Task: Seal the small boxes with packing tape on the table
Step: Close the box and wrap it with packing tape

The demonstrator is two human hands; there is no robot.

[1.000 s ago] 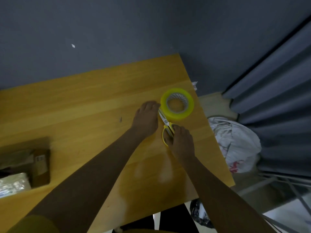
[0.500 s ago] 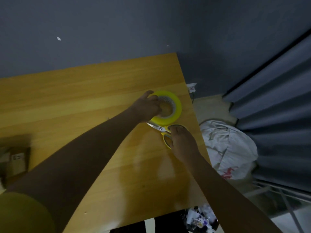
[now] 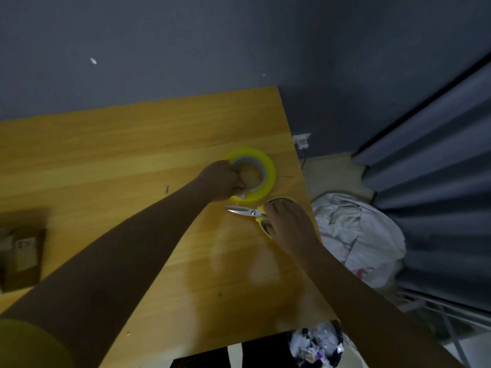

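Note:
A yellow roll of packing tape [image 3: 267,168] lies flat near the right edge of the wooden table [image 3: 119,144]. My left hand [image 3: 221,181] grips its near-left rim, fingers curled into the core. Just in front of the roll lie yellow-handled scissors [image 3: 243,210], blades pointing left. My right hand [image 3: 285,221] covers their handles, with fingers curled over the loops. A small brown cardboard box [image 3: 22,258] sits at the table's far left edge, partly cut off by the frame.
The table's right edge runs close beside both hands. Beyond it on the floor lie a white plastic bag [image 3: 356,235] and a bin of rubbish [image 3: 316,343]. A dark wall stands behind the table and grey curtains [image 3: 438,168] hang at right.
My left hand moved from beside the scissors onto the tape roll and took hold of its rim. The scissors turned so their blades point left. My right hand stays on the handles.

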